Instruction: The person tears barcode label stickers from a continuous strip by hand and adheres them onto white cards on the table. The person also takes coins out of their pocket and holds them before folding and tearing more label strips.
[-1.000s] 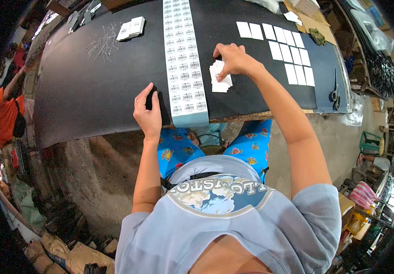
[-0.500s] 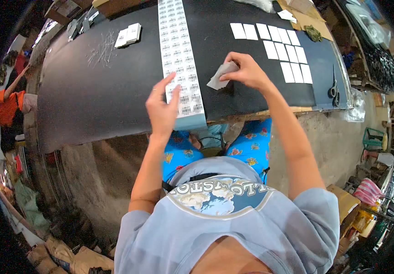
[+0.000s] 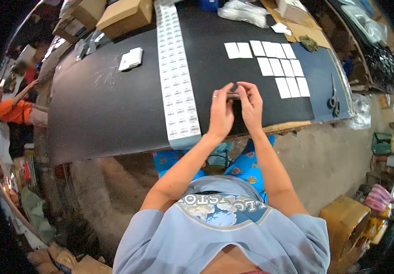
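My left hand (image 3: 222, 113) and my right hand (image 3: 251, 108) meet over the dark tabletop, fingers closed around a small stack of cards (image 3: 234, 96). Only a thin greyish edge of that stack shows; my fingers hide the rest. Just left of my hands runs a long strip of printed barcode labels (image 3: 175, 77), hanging over the table's front edge. White cards (image 3: 277, 67) lie in rows to the right, beyond my right hand. A separate pile of white cards (image 3: 131, 59) rests farther left.
Scissors (image 3: 333, 98) lie at the table's right side. Thin clear strands (image 3: 108, 75) are scattered on the left. Along the back are cardboard boxes (image 3: 126, 18), a plastic bag (image 3: 242, 13) and a crumpled green cloth (image 3: 309, 43). A person in orange (image 3: 14, 109) is at far left.
My left hand has left the label strip and moved right to join my right hand at the card stack. The view has shifted, showing more of the table's back.
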